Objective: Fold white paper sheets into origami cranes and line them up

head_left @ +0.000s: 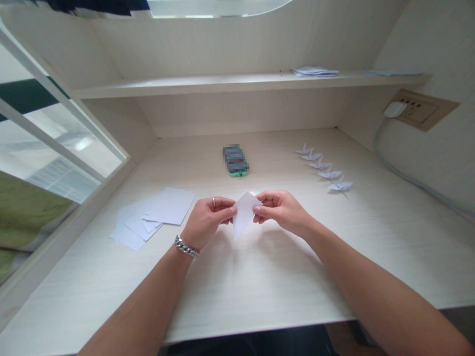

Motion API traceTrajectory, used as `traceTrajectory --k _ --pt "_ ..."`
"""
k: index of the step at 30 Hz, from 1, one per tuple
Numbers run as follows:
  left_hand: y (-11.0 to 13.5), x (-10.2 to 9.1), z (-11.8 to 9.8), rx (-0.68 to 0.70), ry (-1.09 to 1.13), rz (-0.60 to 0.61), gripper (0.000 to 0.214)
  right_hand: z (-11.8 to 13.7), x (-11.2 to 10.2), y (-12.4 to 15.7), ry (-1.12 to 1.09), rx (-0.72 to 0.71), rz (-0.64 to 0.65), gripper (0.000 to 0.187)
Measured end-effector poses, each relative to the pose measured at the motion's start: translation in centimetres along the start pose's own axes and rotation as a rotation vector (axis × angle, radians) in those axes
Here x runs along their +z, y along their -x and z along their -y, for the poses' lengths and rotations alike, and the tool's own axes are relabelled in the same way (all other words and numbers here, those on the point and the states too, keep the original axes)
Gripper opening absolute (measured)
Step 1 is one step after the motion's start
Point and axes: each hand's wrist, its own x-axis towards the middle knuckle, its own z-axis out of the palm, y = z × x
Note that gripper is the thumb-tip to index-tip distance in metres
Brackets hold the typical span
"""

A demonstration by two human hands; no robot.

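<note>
A small folded sheet of white paper [245,211] is held up just above the desk, its point hanging downward. My left hand [212,217], with a ring and a chain bracelet, pinches its left edge between thumb and fingers. On the opposite edge my right hand [279,210] has the same kind of pinch. Several folded paper cranes [321,166] stand in a slanting row beyond my right hand. Loose white paper sheets [168,205] lie overlapping to the left of my left hand.
A blurred phone-like object with a green end [236,160] lies at the back of the pale desk [267,306]. Above runs a shelf [222,81] with a paper stack [315,71]. A plugged-in cable [408,183] hangs along the right wall from a socket [423,111].
</note>
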Motion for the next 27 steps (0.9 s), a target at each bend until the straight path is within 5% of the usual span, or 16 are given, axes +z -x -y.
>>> traceTrajectory --k 16,21,27 --pt "0.20 -0.02 -0.12 0.056 0.062 -0.036 0.014 -0.04 0.00 0.29 -0.082 -0.011 0.001 0.030" --pt "0.63 0.39 -0.77 0.128 -0.127 -0.069 0.007 0.55 -0.09 0.58 -0.082 0.007 0.106 0.028" --pt "0.91 0.78 -0.73 0.182 -0.263 -0.023 0.009 -0.20 0.68 0.15 0.025 -0.006 0.020 0.026"
